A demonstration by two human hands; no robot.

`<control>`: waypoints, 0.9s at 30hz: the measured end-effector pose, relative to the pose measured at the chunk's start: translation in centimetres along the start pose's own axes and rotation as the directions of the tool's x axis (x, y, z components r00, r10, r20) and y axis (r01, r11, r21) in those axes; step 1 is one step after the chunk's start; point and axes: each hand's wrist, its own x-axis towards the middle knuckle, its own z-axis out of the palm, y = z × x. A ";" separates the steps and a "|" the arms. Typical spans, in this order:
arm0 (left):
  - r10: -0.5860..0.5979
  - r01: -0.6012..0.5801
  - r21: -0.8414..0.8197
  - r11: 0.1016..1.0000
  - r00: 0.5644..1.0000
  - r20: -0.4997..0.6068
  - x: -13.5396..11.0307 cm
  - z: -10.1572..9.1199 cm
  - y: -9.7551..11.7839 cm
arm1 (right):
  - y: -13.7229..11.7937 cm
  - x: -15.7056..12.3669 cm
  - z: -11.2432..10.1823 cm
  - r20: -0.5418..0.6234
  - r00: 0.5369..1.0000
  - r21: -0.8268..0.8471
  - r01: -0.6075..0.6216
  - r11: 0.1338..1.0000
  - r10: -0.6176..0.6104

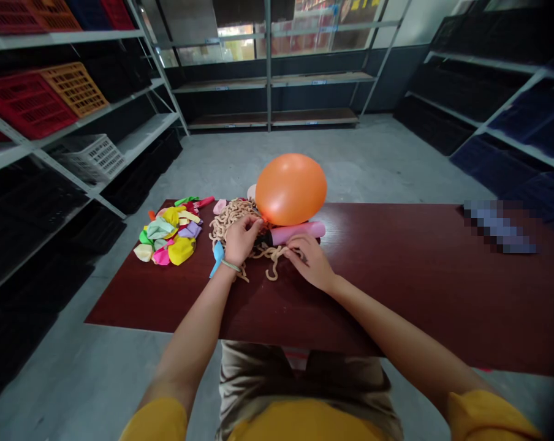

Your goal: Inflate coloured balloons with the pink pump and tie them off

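An inflated orange balloon (292, 188) rests at the table's far edge, its neck pointing down toward me. My left hand (241, 240) is closed in a pinch at that neck, beside a heap of beige cord (231, 219). My right hand (312, 261) pinches a loose stretch of the cord (272, 269) close to the table; the fingertips partly hide it. Between the hands and the balloon lies a pink-purple tube with a black end (299, 233), which looks like a hand pump. A limp blue balloon (217, 257) sits against my left wrist.
A pile of limp, many-coloured balloons (170, 236) covers the left part of the dark red table (387, 294). A blurred-out object (500, 226) lies at the right. Shelves with crates (75, 89) line the left side, and more shelves stand behind and right.
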 end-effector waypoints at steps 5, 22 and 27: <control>-0.007 0.007 -0.027 1.000 1.000 -0.005 0.0 0.1 -0.2 | 0.1 0.6 -0.6 -0.043 0.946 0.282 -0.297 0.912 0.321; 0.031 -0.032 -0.027 0.999 0.999 -0.038 0.1 -0.1 -0.4 | -6.4 13.1 -9.2 0.426 0.891 -0.197 -0.082 0.977 0.160; 0.072 -0.071 0.010 0.997 0.991 -0.116 0.0 -0.1 -0.2 | -6.8 17.1 -8.0 0.343 0.937 -0.344 0.059 0.937 0.067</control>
